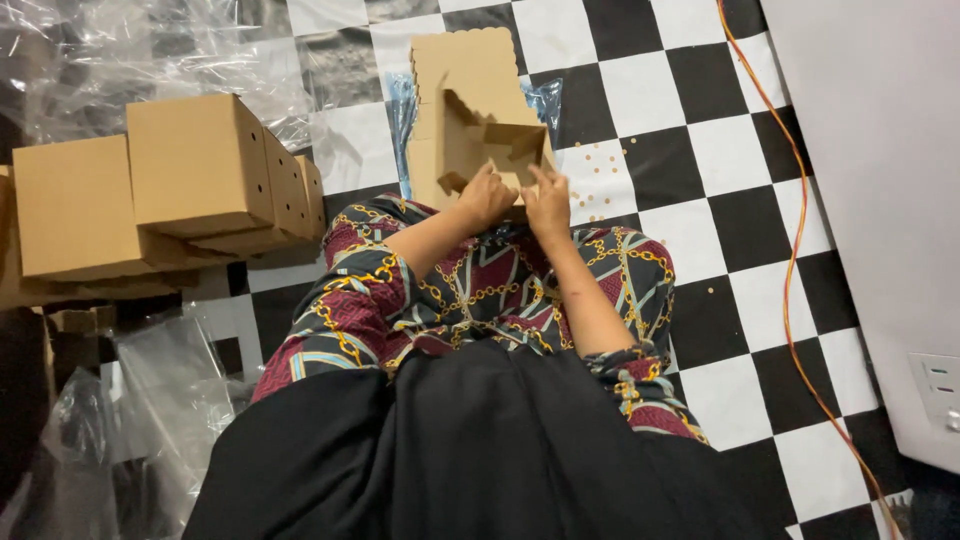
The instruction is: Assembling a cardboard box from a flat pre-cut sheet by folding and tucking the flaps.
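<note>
We take this for a home floor used as a packing spot: black-and-white chequered mat (700, 130), stacked finished cardboard boxes (170, 190), loose clear plastic sheeting (130, 60), orange cable (800, 230), wall socket (940, 385).

Head view: even indoor light, moderately bright, soft overall sharpness.

Light falls from above and slightly ahead; white squares of the checkered floor (690, 150) read bright without clipping. Clear plastic sheeting (150, 50) at upper left carries scattered glare streaks; more dull sheen on the plastic at lower left. Stacked cardboard boxes (200, 170) throw a dark shadow beneath them, and the lower left corner sinks to near black. Black cloth (470, 450) at bottom centre shows almost no detail. Slight motion softness on the fingers (535, 180) at the half-folded cardboard box (470, 110). Floor lines bow mildly toward the frame edges, showing wide-angle distortion. The white wall (880, 150) at right is flat, evenly lit.
</note>
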